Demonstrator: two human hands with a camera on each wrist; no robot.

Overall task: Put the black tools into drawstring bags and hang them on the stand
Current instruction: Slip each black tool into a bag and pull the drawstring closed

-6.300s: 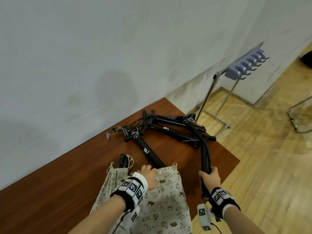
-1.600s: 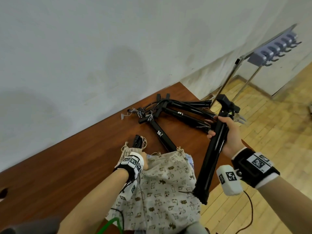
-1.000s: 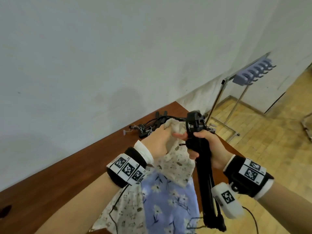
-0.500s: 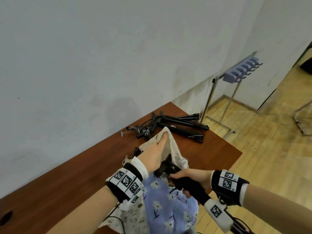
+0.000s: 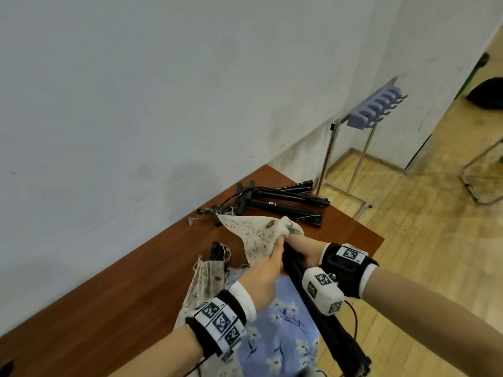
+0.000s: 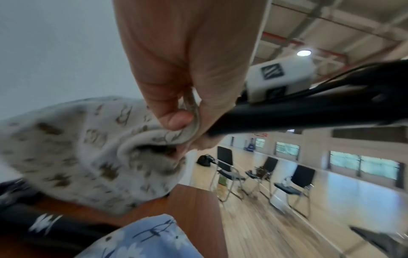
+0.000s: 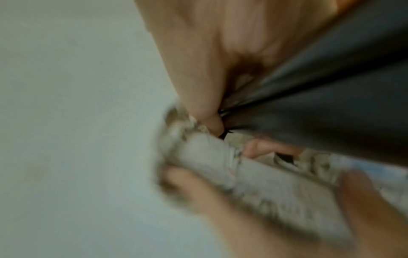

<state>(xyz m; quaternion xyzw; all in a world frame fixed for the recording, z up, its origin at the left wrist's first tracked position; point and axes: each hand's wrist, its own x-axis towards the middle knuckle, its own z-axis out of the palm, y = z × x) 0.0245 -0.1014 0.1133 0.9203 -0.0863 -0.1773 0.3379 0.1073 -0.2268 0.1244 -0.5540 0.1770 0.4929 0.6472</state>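
A cream printed drawstring bag [image 5: 255,232] is lifted above the brown table [image 5: 114,295]. My left hand [image 5: 268,268] pinches its rim [image 6: 176,134] between thumb and fingers. My right hand [image 5: 302,247] grips a long black tool [image 5: 326,319], whose top end is inside the bag's mouth; the shaft [image 6: 309,108] slants back off the table edge. In the blurred right wrist view the black tool [image 7: 320,104] meets the bag's cloth [image 7: 253,174]. More black tools [image 5: 283,204] lie piled at the table's far end. The stand [image 5: 362,131] with lilac hooks [image 5: 377,110] rises beyond.
A blue flowered bag [image 5: 277,327] and another cream bag [image 5: 206,281] with a black tool [image 5: 216,250] in it lie on the table near me. Chairs [image 6: 293,181] stand on the wooden floor [image 5: 424,240]. A white wall [image 5: 163,91] runs along the table.
My right hand brought the black tool from the pile, stood it up, then tipped it over. Its top end has now gone into the cream bag, which my left hand has lifted.
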